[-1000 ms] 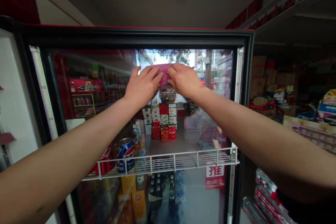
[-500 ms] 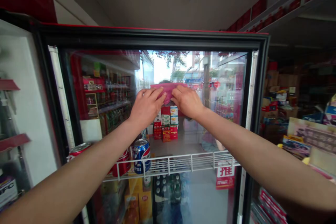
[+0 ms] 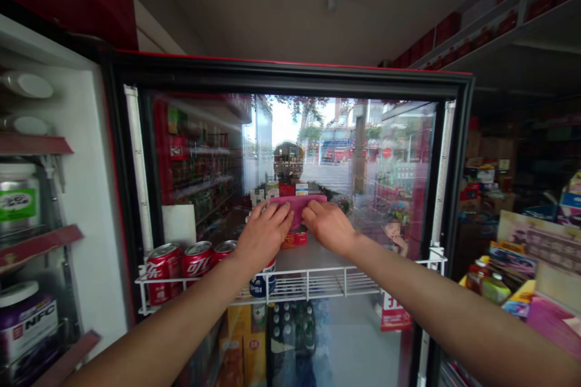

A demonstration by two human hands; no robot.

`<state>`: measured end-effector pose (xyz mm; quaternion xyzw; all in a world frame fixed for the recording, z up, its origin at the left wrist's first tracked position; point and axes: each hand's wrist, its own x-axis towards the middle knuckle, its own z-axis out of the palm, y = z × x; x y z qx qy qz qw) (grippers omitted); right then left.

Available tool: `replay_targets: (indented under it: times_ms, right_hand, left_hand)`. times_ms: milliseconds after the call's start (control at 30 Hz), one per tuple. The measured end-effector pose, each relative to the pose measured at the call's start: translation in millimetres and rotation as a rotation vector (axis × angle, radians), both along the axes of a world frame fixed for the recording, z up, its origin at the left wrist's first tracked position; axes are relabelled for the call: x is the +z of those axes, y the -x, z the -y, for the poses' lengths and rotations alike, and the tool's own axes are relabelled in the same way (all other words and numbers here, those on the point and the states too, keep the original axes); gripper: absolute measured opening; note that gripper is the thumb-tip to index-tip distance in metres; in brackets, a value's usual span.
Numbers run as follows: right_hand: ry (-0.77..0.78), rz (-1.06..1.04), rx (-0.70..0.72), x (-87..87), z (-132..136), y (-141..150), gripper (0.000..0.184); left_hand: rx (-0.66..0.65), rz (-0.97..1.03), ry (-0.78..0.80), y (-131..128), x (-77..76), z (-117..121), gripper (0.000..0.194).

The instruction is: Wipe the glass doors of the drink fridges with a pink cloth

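Observation:
Both my hands press a pink cloth (image 3: 297, 204) flat against the glass of an open fridge door (image 3: 290, 75). My left hand (image 3: 264, 236) covers the cloth's left half, fingers together and laid on it. My right hand (image 3: 327, 226) covers the right half the same way. The cloth sits about mid-height on the glass, just above a white wire door shelf (image 3: 318, 281). Red cola cans (image 3: 181, 263) and a blue Pepsi can (image 3: 262, 283) stand on that shelf at the left, below my left hand.
The fridge interior (image 3: 31, 205) with bottles and red shelf edges is at the left. Stacked cartons and goods (image 3: 535, 236) fill the shop at the right. The glass reflects a street and shop shelves. A red sign (image 3: 393, 317) hangs low on the door.
Both hands have slid the pink cloth down the glass, from near the top of the pane to just above the wire shelf. The view has swung left, showing more of the fridge interior.

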<state>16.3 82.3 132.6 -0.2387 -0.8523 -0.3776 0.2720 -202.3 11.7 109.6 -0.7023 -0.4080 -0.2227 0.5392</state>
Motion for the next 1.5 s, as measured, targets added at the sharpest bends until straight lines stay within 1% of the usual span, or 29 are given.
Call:
replay_targets:
  times_ms: [67,133,200,267,333,400,533,633,700,733,800,867,933,1033,1167,1300,1433,1500]
  right_hand:
    - [-0.007,0.020,-0.003,-6.1,3,2,0.019]
    - [-0.016,0.044,-0.006,-6.3,5,3,0.020]
    - [-0.025,0.068,-0.009,1.5,6,6,0.020]
    - [-0.034,0.073,-0.020,18.6,8,11,0.020]
    - [-0.046,0.047,-0.040,44.4,10,20,0.018]
    - [-0.059,0.006,-0.061,76.7,14,33,0.017]
    - [-0.090,-0.089,-0.087,146.2,22,62,0.019]
    - [-0.112,-0.166,-0.097,190.9,27,83,0.022]
    - [-0.125,-0.219,-0.096,212.3,28,93,0.024]
    - [-0.128,-0.243,-0.091,219.6,28,98,0.025]
    - [-0.126,-0.283,-0.073,226.1,26,104,0.026]
    - [-0.120,-0.314,-0.046,222.2,24,107,0.025]
    - [-0.114,-0.328,-0.012,210.2,21,109,0.023]
    - [-0.087,-0.318,0.020,185.4,18,110,0.022]
    - [-0.068,-0.261,0.023,151.4,17,110,0.022]
    - [-0.081,-0.182,0.028,120.9,15,111,0.024]
    - [-0.042,-0.118,0.032,91.4,14,113,0.028]
    - [-0.028,-0.077,0.044,75.6,15,114,0.027]
  left_hand:
    - [0.000,0.002,-0.012,0,-3.5,2,0.030]
    - [-0.003,-0.004,-0.025,2,-1.6,4,0.028]
    - [-0.010,-0.022,-0.037,6,6.2,5,0.026]
    - [-0.010,-0.031,-0.051,12,20.3,6,0.026]
    - [0.004,-0.012,-0.070,21,40.7,6,0.030]
    - [0.026,0.024,-0.090,30,66.6,4,0.033]
    - [0.062,0.083,-0.125,48,129.0,2,0.036]
    - [0.072,0.123,-0.140,60,174.5,3,0.038]
    - [0.054,0.158,-0.143,67,197.3,3,0.038]
    - [0.041,0.175,-0.140,69,205.0,3,0.039]
    - [0.023,0.206,-0.131,74,211.9,2,0.039]
    - [0.020,0.233,-0.116,77,207.9,-1,0.041]
    - [0.018,0.247,-0.107,80,195.9,-3,0.042]
    - [0.006,0.250,-0.099,85,170.6,-5,0.044]
    - [0.006,0.230,-0.088,91,134.7,-3,0.043]
    - [0.048,0.167,-0.080,97,101.4,5,0.042]
    - [0.102,0.100,-0.078,102,69.3,12,0.043]
    - [0.114,0.076,-0.077,104,52.8,17,0.042]
